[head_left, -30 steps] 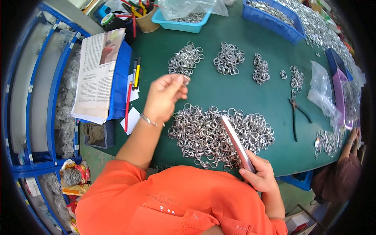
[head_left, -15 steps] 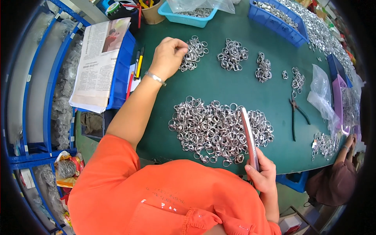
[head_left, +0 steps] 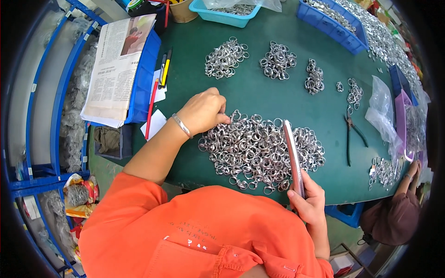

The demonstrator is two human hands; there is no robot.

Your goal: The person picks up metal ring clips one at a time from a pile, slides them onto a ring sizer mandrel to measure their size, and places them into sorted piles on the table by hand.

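Observation:
My left hand (head_left: 204,111) is at the upper left edge of a large pile of metal rings (head_left: 255,150). Its fingers are curled and pinched together at the pile, and whatever is between them is hidden. A bangle circles that wrist. In my right hand (head_left: 309,199) is a long, shiny ring mandrel (head_left: 293,155), gripped at its near end and slanting up over the pile's right part. Beyond the big pile lie smaller groups of rings: a left heap (head_left: 226,58), a middle heap (head_left: 277,61), a narrower heap (head_left: 314,78) and a small cluster (head_left: 354,92).
Pliers (head_left: 351,136) lie right of the pile, near a plastic bag (head_left: 382,113). Newspapers (head_left: 116,69) rest on a blue bin at left, beside pens (head_left: 165,69). Blue trays (head_left: 331,23) of parts line the back. A co-worker's arm (head_left: 408,180) is at the far right.
My left hand has come back from the left small heap to the near large pile. My right hand and the mandrel have barely moved.

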